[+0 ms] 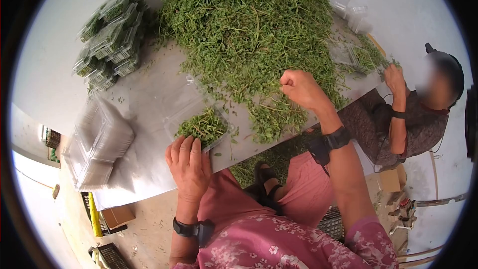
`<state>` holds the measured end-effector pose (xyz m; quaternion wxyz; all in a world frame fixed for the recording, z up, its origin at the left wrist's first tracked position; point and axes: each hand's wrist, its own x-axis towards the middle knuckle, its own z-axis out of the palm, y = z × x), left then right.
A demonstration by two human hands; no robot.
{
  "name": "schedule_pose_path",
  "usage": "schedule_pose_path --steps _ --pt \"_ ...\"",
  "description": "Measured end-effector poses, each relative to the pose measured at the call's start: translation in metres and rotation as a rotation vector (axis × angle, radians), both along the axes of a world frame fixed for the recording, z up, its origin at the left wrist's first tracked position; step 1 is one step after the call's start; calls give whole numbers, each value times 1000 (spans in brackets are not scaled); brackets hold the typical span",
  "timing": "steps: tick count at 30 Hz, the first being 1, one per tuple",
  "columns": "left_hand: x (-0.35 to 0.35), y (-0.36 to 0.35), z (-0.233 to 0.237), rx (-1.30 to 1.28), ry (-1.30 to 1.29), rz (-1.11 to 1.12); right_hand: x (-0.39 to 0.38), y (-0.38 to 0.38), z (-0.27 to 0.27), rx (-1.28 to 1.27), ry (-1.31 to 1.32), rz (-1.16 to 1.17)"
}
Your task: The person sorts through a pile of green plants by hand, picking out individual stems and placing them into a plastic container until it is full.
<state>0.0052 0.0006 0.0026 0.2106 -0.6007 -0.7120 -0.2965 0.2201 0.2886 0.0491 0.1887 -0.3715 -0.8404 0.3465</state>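
My left hand (189, 164) rests on the near edge of a clear plastic box, its fingertips on the green leafy sprigs (205, 125) inside. The box's clear lid (183, 89) lies opened away from me. My right hand (301, 88) is closed, its fingers curled at the near side of a large heap of green herbs (254, 25). Whatever those fingers hold is too hidden to name. Below that hand, a smaller clump of herbs (274, 119) lies near the table's edge.
Filled clear boxes (112, 35) are stacked at the back left. Nested empty boxes (99, 134) stand at the left on the table (149, 164). At the right sits a co-worker (398, 119), one hand near another open box. Crates and cardboard lie on the floor.
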Motion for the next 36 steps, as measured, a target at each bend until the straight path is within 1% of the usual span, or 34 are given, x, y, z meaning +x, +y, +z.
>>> schedule_pose_path --steps 1,4,7,10,13,16,19,21,22,25,26,29,32,35,36 --pt "0 0 0 -2 2 0 0 1 -2 11 -3 -21" --pt "-1 0 0 8 -2 -2 -8 -10 17 -239 126 -13" --pt "-1 0 0 11 -10 -4 -9 -6 2 9 46 30" --pt "-2 0 -1 13 -9 -5 -12 -10 10 -200 95 91" --pt "-1 0 0 13 -10 -5 -12 -8 1 179 68 28" --pt "-2 0 0 5 -11 -6 -18 -7 7 -38 111 8" --pt "-2 -2 0 -11 -10 -5 -32 -25 26 -16 211 82" --pt "-2 -3 -1 -7 -28 -1 -46 -41 38 -90 257 183" --pt "-1 -3 -2 1 -47 5 -53 -48 41 -128 282 234" --pt "1 -5 -9 64 -97 24 -76 -72 37 -124 411 381" --pt "2 -5 -11 93 -114 28 -76 -74 42 -105 325 389" --pt "1 -6 -10 91 -63 27 -72 -53 28 73 220 327" --pt "1 -7 -7 40 -53 26 -51 -26 13 278 -13 220" --pt "3 -6 -3 -4 -61 25 -33 -17 7 227 -134 162" --pt "3 -6 -2 -21 -62 30 -28 -16 3 255 -153 165"
